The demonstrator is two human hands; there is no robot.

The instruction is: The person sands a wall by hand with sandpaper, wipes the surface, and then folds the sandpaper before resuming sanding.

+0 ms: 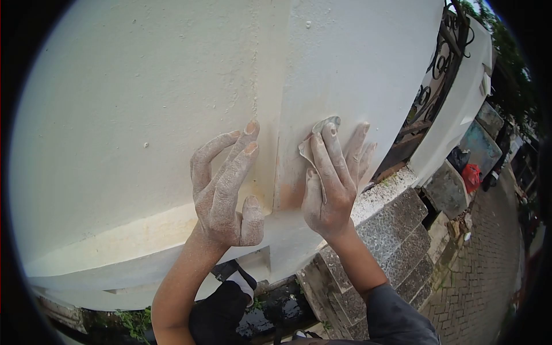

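My right hand (333,187), coated in white dust, presses a folded piece of sandpaper (307,150) flat against the white wall (359,69), just right of a vertical corner line. The sheet's pale edges stick out at the fingertips and beside the thumb; the rest is hidden under the palm and fingers. To the left of that line my left hand (224,192) is equally dusty, its fingers loosely bent and apart. Nothing is in it, and its fingertips are close to the wall's rough, bumpy strip.
A ledge (115,236) runs along the wall's foot, above a dark drain (282,310). Speckled stone steps (385,241) lie at lower right, below a wrought-iron gate (428,92). Farther right are a red plastic bag (472,177) and a paved lane (477,270).
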